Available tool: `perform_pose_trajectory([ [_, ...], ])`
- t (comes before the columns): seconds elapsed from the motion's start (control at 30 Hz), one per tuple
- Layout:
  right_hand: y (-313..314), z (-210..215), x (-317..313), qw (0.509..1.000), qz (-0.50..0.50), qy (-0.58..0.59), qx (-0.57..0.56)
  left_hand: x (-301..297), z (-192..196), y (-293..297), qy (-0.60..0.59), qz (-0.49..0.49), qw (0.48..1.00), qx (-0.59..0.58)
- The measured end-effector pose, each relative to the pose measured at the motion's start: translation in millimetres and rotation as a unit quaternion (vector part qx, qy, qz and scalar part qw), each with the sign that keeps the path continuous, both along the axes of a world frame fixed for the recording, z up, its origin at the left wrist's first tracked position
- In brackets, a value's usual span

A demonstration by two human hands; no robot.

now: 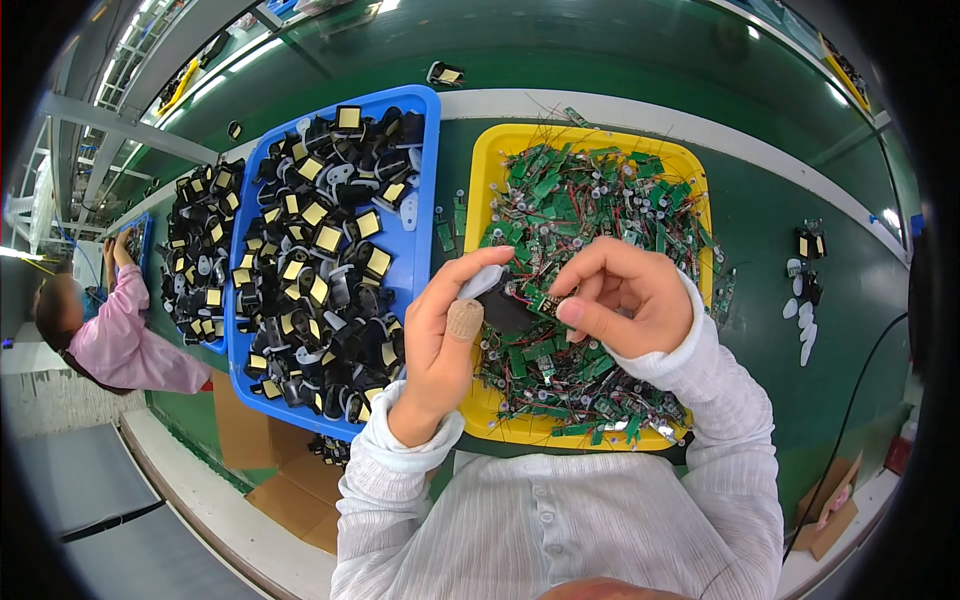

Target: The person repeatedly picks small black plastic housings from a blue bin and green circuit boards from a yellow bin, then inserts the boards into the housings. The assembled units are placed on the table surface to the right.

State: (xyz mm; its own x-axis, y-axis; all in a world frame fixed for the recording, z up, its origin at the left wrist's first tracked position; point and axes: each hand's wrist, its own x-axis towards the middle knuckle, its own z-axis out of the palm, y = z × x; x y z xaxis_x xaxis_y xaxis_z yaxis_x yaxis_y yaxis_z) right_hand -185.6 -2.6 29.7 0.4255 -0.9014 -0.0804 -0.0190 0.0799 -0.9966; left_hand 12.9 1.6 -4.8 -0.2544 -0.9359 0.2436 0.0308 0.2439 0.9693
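Over the yellow tray (479, 195), my left hand (432, 345) grips a black plastic housing (507, 312) between thumb and fingers; a beige cover wraps the thumb. A pale grey oval piece (482, 282) sticks out of the housing's near-hand side. Close beside it, my right hand (640, 300) pinches a small green circuit board (541, 302) at the housing's right edge. Red wire shows between board and housing; whether the board sits inside is unclear. Beneath both hands, the tray is heaped with green circuit boards (545, 185) with thin red and black wires.
To the left, a blue tray (432, 170) holds many black housings with cream square pads. Another pile of housings (200, 240) lies beyond it. Loose white oval pieces (806, 330) and black parts lie at right near a black cable (850, 410). A person in pink (140, 335) works far left.
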Motion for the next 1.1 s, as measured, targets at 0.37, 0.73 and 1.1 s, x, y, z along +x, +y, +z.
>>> perform_pose_trajectory([
  [0.37,-2,-14,4,0.986,-0.033,-0.139,0.083,-7,1,3,0.016,-0.017,1.0,0.02],
  [0.73,-2,-14,5,0.979,-0.058,-0.164,0.101,-9,4,4,-0.008,0.009,1.0,0.005],
  [1.1,1,-9,4,0.985,-0.042,-0.14,0.088,-10,4,6,0.021,-0.022,0.998,0.052],
])
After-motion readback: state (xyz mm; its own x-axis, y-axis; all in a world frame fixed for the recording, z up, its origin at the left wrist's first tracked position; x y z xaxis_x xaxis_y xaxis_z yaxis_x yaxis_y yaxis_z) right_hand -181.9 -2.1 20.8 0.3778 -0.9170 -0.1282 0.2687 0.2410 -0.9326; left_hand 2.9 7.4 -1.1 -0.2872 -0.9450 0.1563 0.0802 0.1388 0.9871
